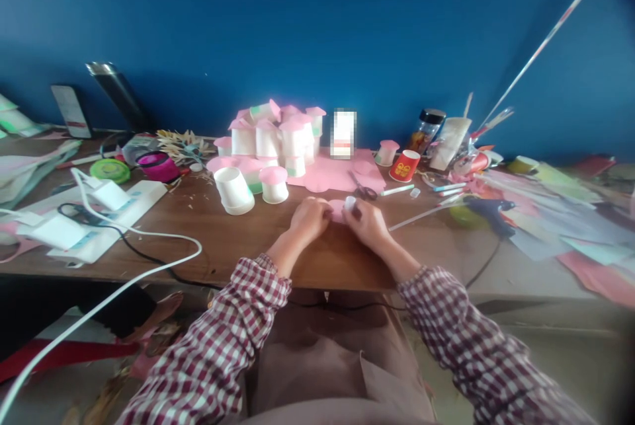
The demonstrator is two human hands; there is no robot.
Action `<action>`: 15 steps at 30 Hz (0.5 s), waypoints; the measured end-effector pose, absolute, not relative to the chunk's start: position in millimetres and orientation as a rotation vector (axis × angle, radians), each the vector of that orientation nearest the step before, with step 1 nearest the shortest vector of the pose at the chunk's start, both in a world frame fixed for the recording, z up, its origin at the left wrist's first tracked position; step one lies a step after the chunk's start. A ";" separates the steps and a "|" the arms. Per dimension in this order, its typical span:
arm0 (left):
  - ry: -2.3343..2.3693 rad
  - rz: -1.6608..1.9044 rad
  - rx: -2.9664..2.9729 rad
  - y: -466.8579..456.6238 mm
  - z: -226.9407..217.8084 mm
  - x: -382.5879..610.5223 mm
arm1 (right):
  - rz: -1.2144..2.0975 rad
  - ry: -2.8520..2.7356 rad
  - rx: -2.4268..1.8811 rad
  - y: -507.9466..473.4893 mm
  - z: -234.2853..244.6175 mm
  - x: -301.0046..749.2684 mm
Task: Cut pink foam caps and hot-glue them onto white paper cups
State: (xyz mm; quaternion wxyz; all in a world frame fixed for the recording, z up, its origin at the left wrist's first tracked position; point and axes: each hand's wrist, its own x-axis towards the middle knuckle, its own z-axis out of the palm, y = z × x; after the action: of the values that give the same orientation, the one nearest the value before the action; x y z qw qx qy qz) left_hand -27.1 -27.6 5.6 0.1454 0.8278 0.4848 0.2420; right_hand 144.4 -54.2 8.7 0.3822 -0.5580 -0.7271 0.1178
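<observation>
A small round piece of pink paper (338,211) is held low over the table between my two hands. My left hand (311,217) is closed on its left edge, fingertips pinched. My right hand (368,221) is closed at the paper's right side, with a small whitish thing (350,202) at its fingertips whose kind I cannot make out. Beyond my hands lie a large pink paper sheet (317,177) and dark-handled scissors (364,190). To the left stand a white paper cup (234,191) and a small cup with a pink paper top (274,185).
Stacked pink-topped cups (268,137) stand by the wall. A red paper cup (405,166), marker pens (397,190) and a glue gun (491,210) lie rightward, near loose paper sheets (560,213). At left, a power strip (106,220) trails a white cable (183,266).
</observation>
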 end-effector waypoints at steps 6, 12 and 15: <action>1.377 0.704 2.427 -27.7 6.0 -27.7 | 0.420 -1.731 -1.388 -54.6 9.9 142.2; 1.388 0.710 2.399 -27.0 5.2 -26.8 | 0.411 -1.923 -1.346 -54.0 8.2 139.7; 1.391 0.719 2.420 -26.9 5.4 -27.2 | 0.369 -1.862 -1.412 -54.8 9.0 141.8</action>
State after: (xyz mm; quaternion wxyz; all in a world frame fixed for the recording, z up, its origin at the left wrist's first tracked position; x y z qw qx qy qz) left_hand -27.2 -26.9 5.4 0.1291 0.8326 0.4785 0.2473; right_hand 141.8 -54.8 9.0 0.3780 -0.5525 -0.7287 0.1445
